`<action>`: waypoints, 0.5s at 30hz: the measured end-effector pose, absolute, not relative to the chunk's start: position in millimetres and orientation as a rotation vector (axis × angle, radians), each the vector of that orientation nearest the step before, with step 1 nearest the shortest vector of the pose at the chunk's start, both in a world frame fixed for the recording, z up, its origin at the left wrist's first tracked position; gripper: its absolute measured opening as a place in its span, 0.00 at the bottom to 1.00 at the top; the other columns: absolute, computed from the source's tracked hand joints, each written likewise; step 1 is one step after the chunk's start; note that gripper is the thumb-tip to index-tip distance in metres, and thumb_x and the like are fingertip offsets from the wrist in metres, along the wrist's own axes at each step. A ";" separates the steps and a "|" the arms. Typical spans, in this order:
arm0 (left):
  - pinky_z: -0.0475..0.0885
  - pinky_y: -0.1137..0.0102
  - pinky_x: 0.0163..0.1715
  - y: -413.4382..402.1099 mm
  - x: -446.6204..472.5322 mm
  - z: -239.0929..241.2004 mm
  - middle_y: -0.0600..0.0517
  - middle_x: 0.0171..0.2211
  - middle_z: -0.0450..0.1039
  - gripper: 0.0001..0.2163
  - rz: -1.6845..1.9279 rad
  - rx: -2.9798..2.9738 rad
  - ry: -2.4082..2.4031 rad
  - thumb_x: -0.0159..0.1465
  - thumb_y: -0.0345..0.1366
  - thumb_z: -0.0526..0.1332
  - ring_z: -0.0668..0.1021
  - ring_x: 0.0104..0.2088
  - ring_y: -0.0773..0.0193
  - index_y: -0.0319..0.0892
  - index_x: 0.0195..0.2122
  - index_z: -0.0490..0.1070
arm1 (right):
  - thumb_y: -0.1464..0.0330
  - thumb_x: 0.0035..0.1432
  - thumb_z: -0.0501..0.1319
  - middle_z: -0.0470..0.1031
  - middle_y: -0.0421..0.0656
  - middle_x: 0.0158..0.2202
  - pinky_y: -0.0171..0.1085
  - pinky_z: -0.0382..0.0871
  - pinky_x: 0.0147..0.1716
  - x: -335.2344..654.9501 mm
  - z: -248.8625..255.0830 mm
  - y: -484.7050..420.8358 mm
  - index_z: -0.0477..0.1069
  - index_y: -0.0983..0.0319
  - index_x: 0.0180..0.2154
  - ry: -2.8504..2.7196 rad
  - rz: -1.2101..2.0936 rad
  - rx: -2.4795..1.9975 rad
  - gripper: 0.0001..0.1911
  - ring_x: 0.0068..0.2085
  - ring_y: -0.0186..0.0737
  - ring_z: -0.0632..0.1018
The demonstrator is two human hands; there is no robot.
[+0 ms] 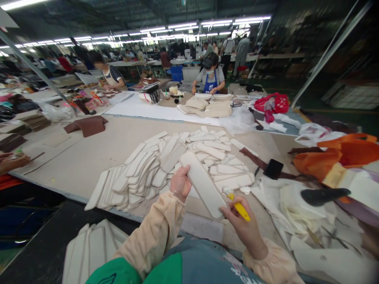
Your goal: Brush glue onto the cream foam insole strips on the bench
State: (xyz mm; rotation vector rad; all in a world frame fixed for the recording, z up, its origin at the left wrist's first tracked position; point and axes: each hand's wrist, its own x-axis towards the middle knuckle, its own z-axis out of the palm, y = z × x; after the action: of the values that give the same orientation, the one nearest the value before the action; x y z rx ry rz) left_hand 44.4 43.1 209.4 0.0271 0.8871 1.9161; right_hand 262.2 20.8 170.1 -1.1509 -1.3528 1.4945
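Note:
My left hand point(180, 182) grips a long cream strip with rounded ends point(203, 183), holding it up over the table by its left edge. My right hand point(241, 225) is closed round a yellow-handled brush point(240, 209) whose tip sits at the strip's lower right edge; the fingers also touch the strip's near end. Behind the strip lie fanned rows and a loose heap of matching cream strips point(166, 167) on the beige table point(89, 157).
More cream pieces are stacked point(91, 248) by my left knee. Orange bags point(340, 156), a black pad point(273, 169), a black sole-like shape point(322, 195) and white scraps crowd the right. A brown piece point(89, 125) lies far left. Other people work at the tables behind.

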 end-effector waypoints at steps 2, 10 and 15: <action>0.73 0.65 0.45 40.8 47.0 210.5 0.47 0.31 0.78 0.05 1.905 0.055 0.873 0.54 0.25 0.62 0.79 0.35 0.61 0.35 0.33 0.72 | 0.61 0.41 0.70 0.66 0.33 0.24 0.30 0.66 0.23 263.4 168.9 20.2 0.60 0.58 0.33 -1.357 1.485 -1.160 0.22 0.23 0.31 0.68; 0.72 0.62 0.44 34.0 56.2 223.2 0.47 0.31 0.77 0.11 1.936 0.094 0.865 0.48 0.30 0.68 0.79 0.37 0.57 0.35 0.33 0.72 | 0.56 0.38 0.70 0.67 0.34 0.24 0.30 0.67 0.24 265.1 171.9 16.4 0.62 0.58 0.31 -1.350 1.390 -1.280 0.22 0.24 0.33 0.70; 0.72 0.64 0.41 25.9 62.8 229.7 0.48 0.31 0.77 0.12 1.945 0.089 0.844 0.47 0.32 0.69 0.78 0.33 0.60 0.36 0.34 0.72 | 0.57 0.39 0.69 0.68 0.35 0.26 0.31 0.68 0.25 268.9 173.9 14.6 0.62 0.58 0.33 -1.385 1.401 -1.277 0.22 0.26 0.34 0.71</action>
State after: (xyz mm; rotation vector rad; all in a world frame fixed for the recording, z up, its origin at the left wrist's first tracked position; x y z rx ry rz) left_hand 62.8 25.9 229.7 0.0886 0.8439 1.9451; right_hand 268.9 14.6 173.9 -1.2769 -1.3847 1.4006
